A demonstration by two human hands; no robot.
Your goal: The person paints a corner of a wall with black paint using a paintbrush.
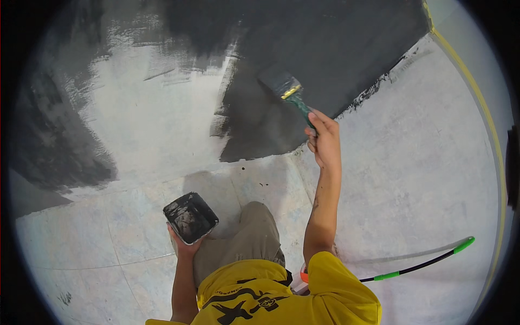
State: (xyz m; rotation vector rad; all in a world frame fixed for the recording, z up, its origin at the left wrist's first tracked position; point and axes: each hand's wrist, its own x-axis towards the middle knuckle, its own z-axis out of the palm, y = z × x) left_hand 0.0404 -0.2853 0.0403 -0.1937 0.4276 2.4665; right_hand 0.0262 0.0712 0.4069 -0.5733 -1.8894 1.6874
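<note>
My right hand (326, 138) grips the green handle of a wide flat paintbrush (300, 103). The bristles, dark with paint, are over the dark grey painted part of the wall (345, 48); whether they touch it I cannot tell. A shiny yellow band of the ferrule shows between handle and bristles. From below and the side, my left hand (190, 245) holds a square black paint tub (194, 219) whose inside is smeared with dark paint. To the left of the brush is a whitish patch of wall (150, 109) with ragged, streaky dark edges.
Pale floor tiles (138, 243) with a few dark spots lie below the wall. At lower right, a black pole with green grips (422, 265) leans beside me near an orange object (304, 274). Yellow tape (471, 77) runs along the right side.
</note>
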